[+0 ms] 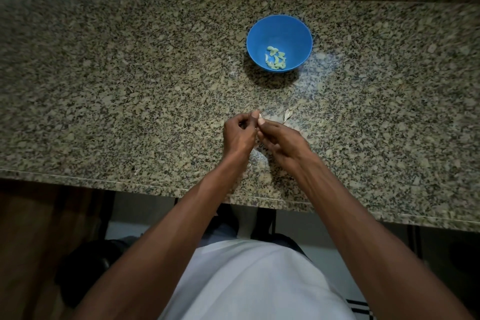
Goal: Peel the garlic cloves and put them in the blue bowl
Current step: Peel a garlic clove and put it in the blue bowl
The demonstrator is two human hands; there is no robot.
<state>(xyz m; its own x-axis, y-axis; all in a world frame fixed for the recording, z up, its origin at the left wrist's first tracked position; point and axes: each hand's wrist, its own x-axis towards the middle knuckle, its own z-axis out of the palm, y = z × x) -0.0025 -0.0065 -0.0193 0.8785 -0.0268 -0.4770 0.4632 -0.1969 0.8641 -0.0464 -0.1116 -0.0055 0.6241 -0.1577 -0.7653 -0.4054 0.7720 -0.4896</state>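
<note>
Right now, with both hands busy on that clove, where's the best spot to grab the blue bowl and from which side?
Take the blue bowl by its rim at the near right edge, coming from the right hand side. It stands upright and open, with peeled cloves low inside, so a thumb-over-rim pinch should clear them. The left hand would have to cross over.

Granite counter (130, 86) w/ blue bowl (279, 31), garlic skin scraps (287, 115) nearby.

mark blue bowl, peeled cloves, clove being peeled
blue bowl (259, 31): head view, bare inner wall, upper left.
peeled cloves (275, 58): head view, middle of the pile.
garlic clove (257, 115): head view, pale tip between both hands' fingertips.
</note>
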